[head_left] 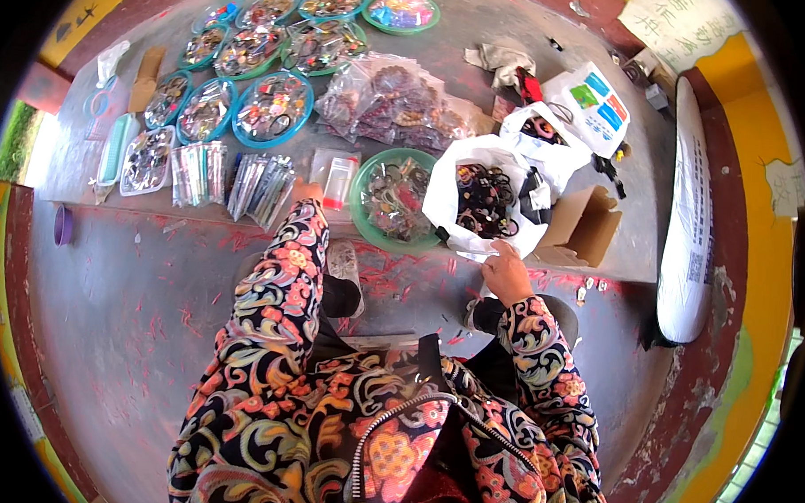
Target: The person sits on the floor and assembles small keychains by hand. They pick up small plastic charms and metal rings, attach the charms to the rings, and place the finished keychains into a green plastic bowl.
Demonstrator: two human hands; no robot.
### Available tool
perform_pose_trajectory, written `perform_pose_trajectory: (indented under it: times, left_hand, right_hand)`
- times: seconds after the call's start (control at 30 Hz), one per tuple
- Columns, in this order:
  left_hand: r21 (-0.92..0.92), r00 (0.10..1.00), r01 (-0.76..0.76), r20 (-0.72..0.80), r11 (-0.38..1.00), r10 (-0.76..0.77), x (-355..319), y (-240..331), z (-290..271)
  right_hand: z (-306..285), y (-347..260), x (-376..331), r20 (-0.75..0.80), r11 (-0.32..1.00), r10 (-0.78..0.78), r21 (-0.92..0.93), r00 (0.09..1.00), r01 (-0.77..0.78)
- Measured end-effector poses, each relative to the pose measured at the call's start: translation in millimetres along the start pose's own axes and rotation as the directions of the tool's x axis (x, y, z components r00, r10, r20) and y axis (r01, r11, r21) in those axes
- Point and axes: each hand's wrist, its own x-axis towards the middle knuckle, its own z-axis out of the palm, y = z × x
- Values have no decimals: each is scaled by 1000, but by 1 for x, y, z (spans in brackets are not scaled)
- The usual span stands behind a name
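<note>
My right hand (pixel 506 275) is closed, its fingertips pinching the near edge of a white plastic bag (pixel 445 186). Dark hair ties (pixel 487 199) fill that bag's open mouth. My left hand (pixel 307 192) is at the table's front edge, between bundles of pens in clear sleeves (pixel 261 189) and flat clear plastic packets (pixel 338 180) with red ends; its fingers are mostly hidden. Between the two hands stands a green round basket (pixel 361 216) of small packaged items. An open cardboard box (pixel 589 227) lies right of the white bag.
Several round blue and green baskets (pixel 237 126) of small goods cover the table's far left. Clear bags of packed items (pixel 390 100) are piled in the middle. A second white bag (pixel 565 160) stands behind the first. A long white padded object (pixel 687 217) leans at the right end.
</note>
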Motion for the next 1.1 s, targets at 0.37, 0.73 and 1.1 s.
perform_pose_trajectory:
  times: [0.37,0.73,1.1]
  left_hand:
    - [-800,969,149,2,581,-247,-63,90,-113]
    - [-886,972,-224,-172,407,160,-195,112,-182]
    - [-977,604,176,14,-116,797,-331,136,-245]
  right_hand:
    - [-27,32,-49,-8,939,163,-305,987,-158]
    - [-67,5,-56,-169,880,272,-356,947,-316]
    - [-56,-115,-71,380,-421,281,874,881,-242]
